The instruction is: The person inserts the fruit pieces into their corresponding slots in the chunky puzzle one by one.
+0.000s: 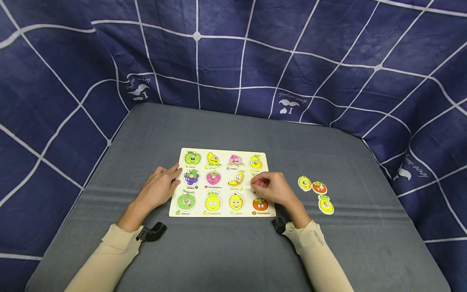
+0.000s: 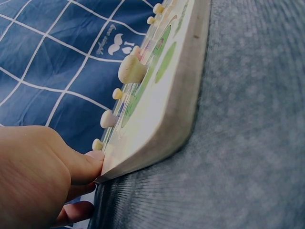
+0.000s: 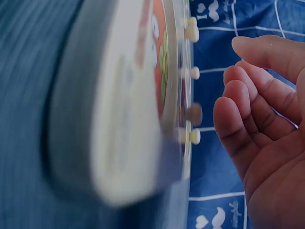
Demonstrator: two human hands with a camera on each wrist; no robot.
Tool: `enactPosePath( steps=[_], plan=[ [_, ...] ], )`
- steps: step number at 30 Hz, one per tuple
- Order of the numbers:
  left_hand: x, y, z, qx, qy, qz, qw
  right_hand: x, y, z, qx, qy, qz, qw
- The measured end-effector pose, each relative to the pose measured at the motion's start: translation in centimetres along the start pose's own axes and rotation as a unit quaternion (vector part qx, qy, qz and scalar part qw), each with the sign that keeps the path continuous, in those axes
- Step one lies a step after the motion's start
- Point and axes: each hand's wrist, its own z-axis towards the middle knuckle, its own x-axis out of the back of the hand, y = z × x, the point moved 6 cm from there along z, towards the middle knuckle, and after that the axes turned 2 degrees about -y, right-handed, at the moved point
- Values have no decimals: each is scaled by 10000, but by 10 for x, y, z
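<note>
A cream fruit puzzle board (image 1: 223,214) lies flat on the grey surface, with small wooden knobs (image 2: 132,69) on several fruit pieces. At its left edge is my left hand (image 1: 157,188); the thumb and index finger are spread apart and touch the edge. In the left wrist view the thumb (image 2: 86,164) rests against the board's rim. My right hand (image 1: 273,187) hovers over the board's right side and partly hides the piece below the pear (image 1: 255,162). Its fingers are loosely bent, with a gap from the thumb and nothing held in the right wrist view.
Right of the board lie three loose pieces: a yellow lemon (image 1: 304,183), an orange persimmon (image 1: 319,187) and a yellow pineapple (image 1: 326,205). Blue checked cloth (image 1: 219,61) hangs behind and at both sides of the grey surface (image 1: 219,255).
</note>
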Motion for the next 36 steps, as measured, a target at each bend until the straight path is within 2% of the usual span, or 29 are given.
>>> enactPosePath(
  steps=[11,23,30,36],
  plan=[
    [1,0,0,-44,56,-26,10000,19,16,-18,-83,224,-145,9996],
    [-1,-1,1,-90,84,-50,9999,42,34,-38,-528,493,-337,9968],
    [1,0,1,-91,168,-90,9998,54,44,-49,-486,713,-512,9949],
    [1,0,1,-159,163,-153,9996,64,54,-60,-701,810,-475,9931]
  ],
)
